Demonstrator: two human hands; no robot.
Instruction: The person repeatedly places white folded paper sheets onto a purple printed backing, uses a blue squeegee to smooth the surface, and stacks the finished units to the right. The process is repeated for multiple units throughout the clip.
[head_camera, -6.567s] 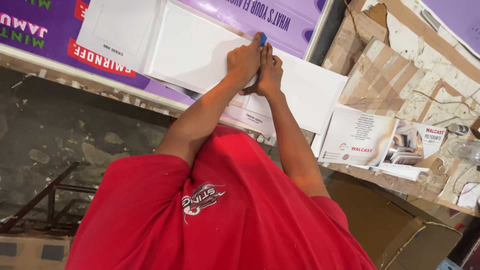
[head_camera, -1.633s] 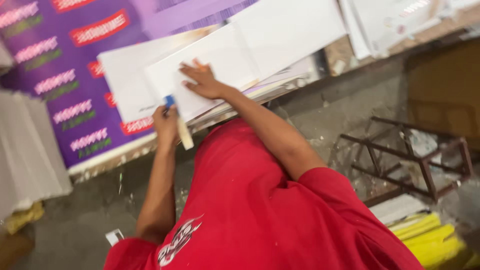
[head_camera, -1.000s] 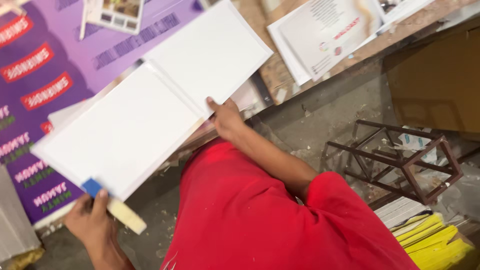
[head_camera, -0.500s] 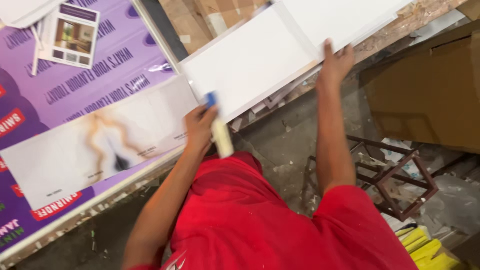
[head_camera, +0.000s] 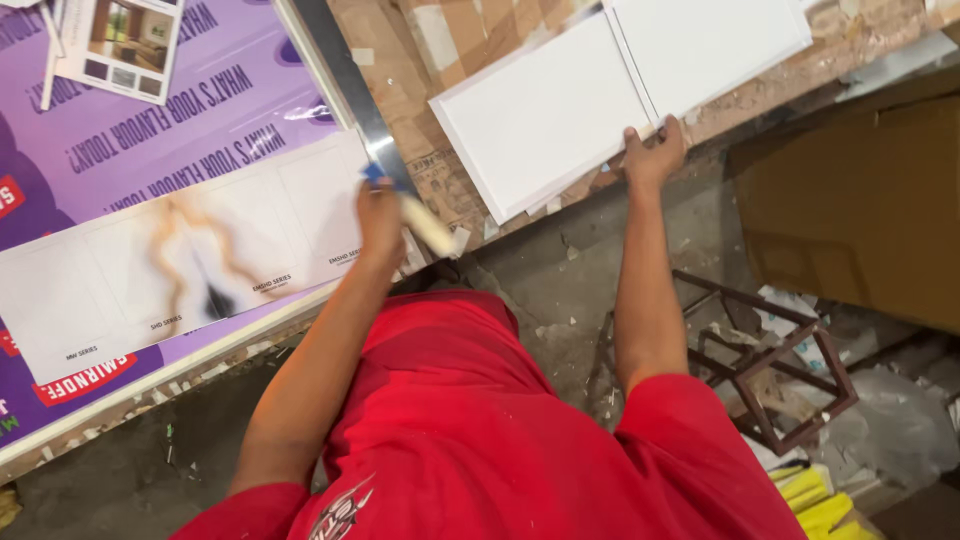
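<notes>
White board (head_camera: 545, 120) is lying just beyond the right hand (head_camera: 655, 158), which is clamping its edge, seemingly repositioning it. The left hand (head_camera: 380, 222) is gripping a brush (head_camera: 428, 225), so sliding needs steady pull.

Bare taped cardboard worktop (head_camera: 480, 50) lies open between the long metal straightedge (head_camera: 345, 85) and the white folded board (head_camera: 610, 95). Purple printed poster (head_camera: 150, 130) covers the far side; brown metal frame (head_camera: 770, 370) blocks the floor below.

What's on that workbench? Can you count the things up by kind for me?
White panels, the right hand gripping their edge: 2 showing on top
Blue-tipped tool, held in the left hand: 1
Metal straightedge: 1
Purple banner: 1
Pale sample sheet with a brown smear: 1
Picture card: 1
Total: 7
</notes>
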